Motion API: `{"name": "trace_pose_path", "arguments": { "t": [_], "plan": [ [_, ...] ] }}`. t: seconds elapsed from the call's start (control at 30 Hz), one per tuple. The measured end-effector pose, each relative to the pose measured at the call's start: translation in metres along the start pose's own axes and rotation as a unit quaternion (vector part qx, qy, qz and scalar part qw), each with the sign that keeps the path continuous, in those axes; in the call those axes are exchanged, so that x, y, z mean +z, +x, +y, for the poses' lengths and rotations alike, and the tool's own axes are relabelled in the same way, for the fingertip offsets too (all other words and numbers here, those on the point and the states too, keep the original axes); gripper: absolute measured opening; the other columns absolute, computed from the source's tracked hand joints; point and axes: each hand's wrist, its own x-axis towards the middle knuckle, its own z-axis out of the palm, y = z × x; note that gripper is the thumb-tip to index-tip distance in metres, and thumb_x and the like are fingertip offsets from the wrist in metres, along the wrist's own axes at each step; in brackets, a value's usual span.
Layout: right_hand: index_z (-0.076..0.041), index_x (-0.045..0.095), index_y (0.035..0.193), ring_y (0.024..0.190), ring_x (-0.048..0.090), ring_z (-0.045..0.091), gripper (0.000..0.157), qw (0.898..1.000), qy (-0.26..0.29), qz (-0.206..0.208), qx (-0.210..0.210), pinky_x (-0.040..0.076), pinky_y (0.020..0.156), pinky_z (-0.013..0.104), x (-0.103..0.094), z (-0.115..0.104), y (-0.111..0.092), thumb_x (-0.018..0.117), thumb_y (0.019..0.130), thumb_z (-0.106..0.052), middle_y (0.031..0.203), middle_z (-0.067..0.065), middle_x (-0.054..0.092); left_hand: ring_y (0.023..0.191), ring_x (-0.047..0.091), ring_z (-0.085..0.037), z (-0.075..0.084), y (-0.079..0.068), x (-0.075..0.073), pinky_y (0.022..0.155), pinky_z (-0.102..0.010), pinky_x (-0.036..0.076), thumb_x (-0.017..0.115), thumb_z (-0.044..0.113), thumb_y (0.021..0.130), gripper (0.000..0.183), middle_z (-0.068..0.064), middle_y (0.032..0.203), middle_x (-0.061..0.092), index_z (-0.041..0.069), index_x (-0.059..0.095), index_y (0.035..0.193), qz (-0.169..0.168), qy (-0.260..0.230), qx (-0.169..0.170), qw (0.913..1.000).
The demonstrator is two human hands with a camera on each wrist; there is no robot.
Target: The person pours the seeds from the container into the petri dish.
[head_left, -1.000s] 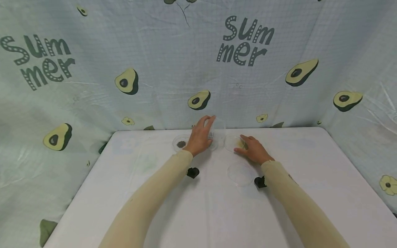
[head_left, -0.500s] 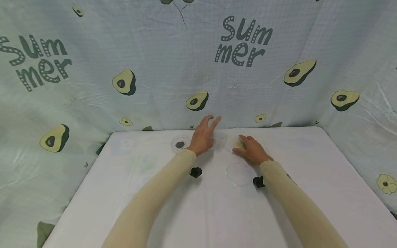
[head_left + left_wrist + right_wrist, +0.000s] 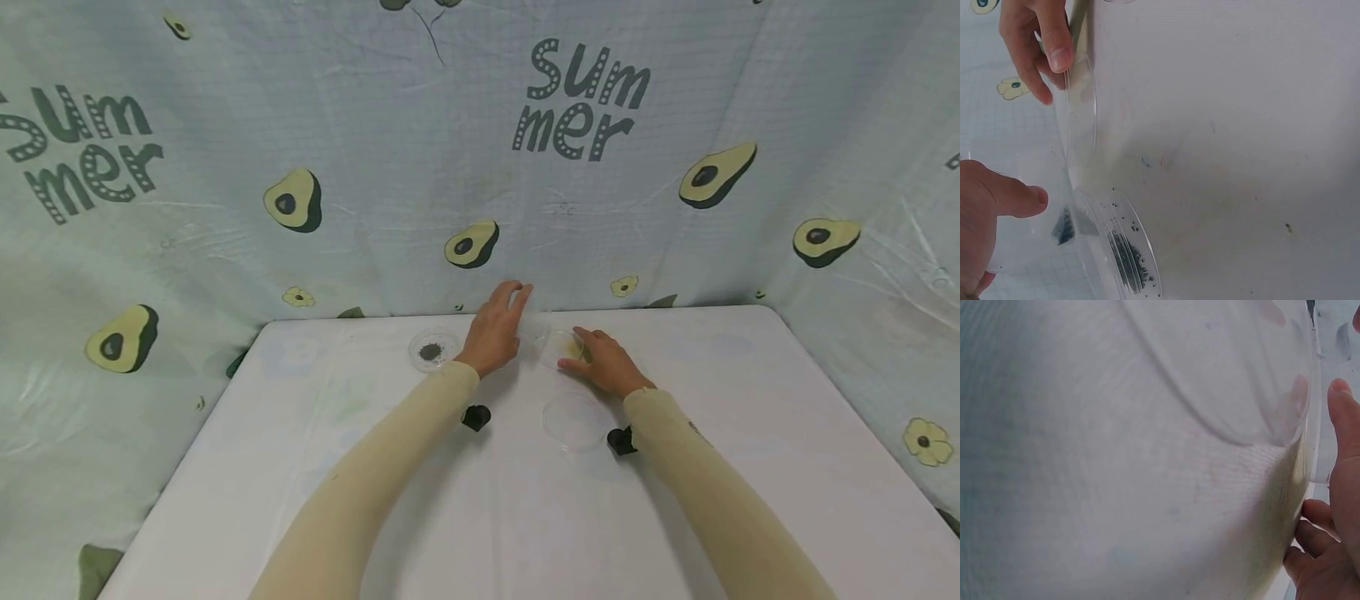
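Note:
My left hand (image 3: 492, 333) is over the back middle of the table, its thumb and fingers pinching a clear plastic piece (image 3: 1029, 162) whose exact shape is hard to make out. Just right of it, my right hand (image 3: 607, 362) spans a clear petri dish (image 3: 553, 350), thumb on the near side, fingers behind; something yellowish shows by the fingers. Left of my left hand sits another petri dish (image 3: 414, 354) with a pile of dark grains (image 3: 431, 352). Nearer me lies a clear round lid or dish (image 3: 573, 422), also large in the right wrist view.
The white table (image 3: 420, 533) ends at a hanging cloth (image 3: 390, 150) printed with avocados and lettering, and the cloth also rises on both sides. Black wrist-camera mounts (image 3: 476, 417) show under my sleeves. Small specks dot the tabletop.
My left hand has shifted slightly right, and the clear piece it pinches has tipped from upright toward the right dish. My right hand stays at its dish.

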Motion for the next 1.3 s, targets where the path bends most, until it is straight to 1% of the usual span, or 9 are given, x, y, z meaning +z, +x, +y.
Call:
{"name": "trace_pose_path", "arguments": {
  "t": [0.13,0.23,0.37,0.43,0.6,0.77,0.97,1.13,1.3],
  "plan": [
    [-0.005,0.032,0.150,0.128,0.046,0.043,0.084,1.000,-0.001,0.005,-0.005,0.037,0.108,0.056,-0.001,-0.002,-0.002,0.063,0.088,-0.053,0.140,0.027,0.045,0.141,0.033,-0.021,0.002,0.001,0.000,0.108,-0.033,0.043,0.073,0.005,0.081,0.078,-0.007,0.148,0.035,0.016,0.034,0.147,0.004,0.001,0.014,0.9999],
    [-0.004,0.034,0.149,0.126,0.048,0.043,0.083,1.000,-0.004,0.011,-0.010,0.038,0.107,0.056,-0.003,-0.004,-0.003,0.064,0.088,-0.051,0.138,0.026,0.047,0.142,0.032,-0.021,0.004,0.002,-0.001,0.110,-0.032,0.042,0.071,0.004,0.083,0.076,-0.007,0.149,0.034,0.018,0.034,0.148,0.009,0.001,0.025,0.9996],
    [-0.003,0.034,0.149,0.125,0.049,0.042,0.081,1.000,-0.005,0.013,-0.011,0.039,0.107,0.055,-0.004,-0.004,-0.005,0.065,0.089,-0.049,0.137,0.026,0.048,0.140,0.034,-0.021,0.007,0.003,-0.002,0.107,-0.033,0.044,0.069,0.002,0.084,0.073,-0.007,0.148,0.035,0.019,0.036,0.147,0.013,0.006,0.037,0.9992],
    [-0.003,0.033,0.149,0.126,0.048,0.042,0.081,1.000,-0.002,0.010,-0.010,0.038,0.107,0.056,-0.004,-0.005,-0.005,0.064,0.089,-0.049,0.138,0.027,0.047,0.140,0.034,-0.021,0.008,0.003,-0.002,0.105,-0.034,0.046,0.068,0.001,0.085,0.072,-0.008,0.148,0.036,0.019,0.037,0.147,0.011,0.016,0.047,0.9987],
    [-0.004,0.032,0.150,0.129,0.045,0.043,0.081,1.000,0.000,0.007,-0.007,0.037,0.109,0.056,-0.003,-0.006,-0.007,0.064,0.090,-0.048,0.141,0.027,0.044,0.142,0.033,-0.023,0.010,0.006,-0.002,0.106,-0.036,0.045,0.068,0.002,0.085,0.072,-0.008,0.148,0.037,0.019,0.037,0.147,0.003,0.039,0.071,0.9967],
    [-0.004,0.032,0.150,0.129,0.046,0.043,0.081,1.000,-0.002,0.007,-0.003,0.037,0.108,0.057,-0.003,-0.006,-0.008,0.063,0.090,-0.048,0.141,0.027,0.044,0.142,0.034,-0.024,0.013,0.007,-0.002,0.107,-0.036,0.044,0.066,0.002,0.088,0.068,-0.009,0.148,0.038,0.020,0.038,0.148,0.000,0.041,0.083,0.9957],
    [-0.004,0.031,0.150,0.130,0.045,0.043,0.081,1.000,0.002,0.004,-0.002,0.036,0.109,0.056,-0.003,-0.005,-0.008,0.063,0.090,-0.049,0.142,0.027,0.043,0.142,0.033,-0.024,0.015,0.008,-0.001,0.101,-0.037,0.048,0.067,0.000,0.086,0.069,-0.010,0.147,0.039,0.018,0.040,0.146,0.007,0.046,0.105,0.9933],
    [-0.004,0.031,0.150,0.130,0.045,0.043,0.082,1.000,0.009,0.003,-0.002,0.037,0.109,0.057,-0.002,-0.005,-0.008,0.063,0.090,-0.049,0.143,0.027,0.043,0.144,0.031,-0.023,0.017,0.010,-0.002,0.101,-0.038,0.048,0.068,0.002,0.086,0.070,-0.007,0.149,0.038,0.020,0.039,0.147,-0.005,0.074,0.123,0.9897],
    [-0.003,0.030,0.150,0.133,0.042,0.044,0.082,1.000,0.011,0.001,0.001,0.035,0.110,0.057,-0.003,-0.006,-0.009,0.063,0.090,-0.048,0.145,0.028,0.040,0.144,0.030,-0.023,0.019,0.011,0.000,0.101,-0.036,0.048,0.070,0.007,0.087,0.072,-0.005,0.151,0.037,0.021,0.036,0.149,-0.011,0.119,0.152,0.9811]
  ]
}}
